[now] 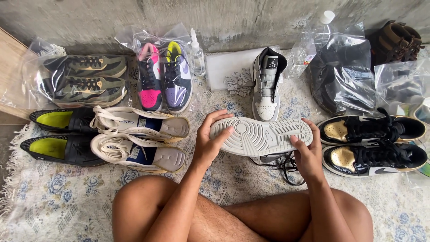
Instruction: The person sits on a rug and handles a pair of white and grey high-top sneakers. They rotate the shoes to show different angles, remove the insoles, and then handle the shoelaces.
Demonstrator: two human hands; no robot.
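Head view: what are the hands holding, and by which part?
A grey sneaker, sole up: the left hand grips its toe end and the right hand its heel end.

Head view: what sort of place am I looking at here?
Probably a home floor corner used for sorting or cleaning sneakers. A floral rug lies against a bare concrete wall, pairs of shoes sit in clear plastic bags, and both hands hold a grey sneaker sole up.
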